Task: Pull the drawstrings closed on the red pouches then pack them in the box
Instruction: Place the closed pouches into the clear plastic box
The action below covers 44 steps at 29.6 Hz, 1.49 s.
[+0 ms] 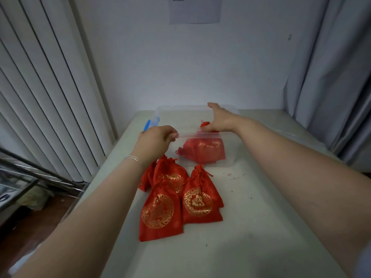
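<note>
Inside box [226,163], pouch [202,150] lies crosswise (drawstring end leftward).

A pale table [251,227] stands against a white wall [190,67] bearing a paper sheet [195,10]. White blinds [40,87] hang left, a grey curtain [337,77] right.

You can read nothing here. The paper sheet [195,10] on the wall carries a dark printed line at its top edge, too blurred to make out. The red pouches [197,203] bear only gold round emblems, no legible characters.
</note>
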Each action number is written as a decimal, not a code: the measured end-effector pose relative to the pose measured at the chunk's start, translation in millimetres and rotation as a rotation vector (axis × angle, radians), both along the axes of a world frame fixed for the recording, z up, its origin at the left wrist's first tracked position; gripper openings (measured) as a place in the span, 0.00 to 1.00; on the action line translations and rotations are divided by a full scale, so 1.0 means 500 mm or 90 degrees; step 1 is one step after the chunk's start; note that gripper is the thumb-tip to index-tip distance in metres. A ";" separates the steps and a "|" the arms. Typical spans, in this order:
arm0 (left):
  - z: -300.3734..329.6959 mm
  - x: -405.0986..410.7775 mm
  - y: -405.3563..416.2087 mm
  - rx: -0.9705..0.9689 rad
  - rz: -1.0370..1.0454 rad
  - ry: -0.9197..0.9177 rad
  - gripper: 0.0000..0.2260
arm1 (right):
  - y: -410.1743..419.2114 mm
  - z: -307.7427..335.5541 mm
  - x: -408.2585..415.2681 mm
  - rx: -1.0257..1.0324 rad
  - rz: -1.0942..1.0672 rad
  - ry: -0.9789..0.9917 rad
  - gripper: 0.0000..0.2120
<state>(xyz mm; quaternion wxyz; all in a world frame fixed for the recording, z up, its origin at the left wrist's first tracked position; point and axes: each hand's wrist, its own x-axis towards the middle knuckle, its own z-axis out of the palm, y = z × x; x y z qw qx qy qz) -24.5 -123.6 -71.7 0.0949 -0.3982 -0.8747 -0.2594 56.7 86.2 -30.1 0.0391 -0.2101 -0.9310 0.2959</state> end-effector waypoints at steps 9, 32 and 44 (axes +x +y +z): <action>-0.001 0.015 -0.067 0.169 0.184 0.065 0.15 | -0.132 -0.047 0.137 0.195 0.080 0.297 0.10; -0.097 0.085 -0.114 -0.062 -0.208 -0.420 0.35 | -0.204 -0.179 0.144 -0.132 0.200 -0.022 0.31; 0.159 0.092 -0.040 0.226 -0.211 -0.092 0.22 | -0.142 0.114 0.147 0.109 0.222 0.327 0.18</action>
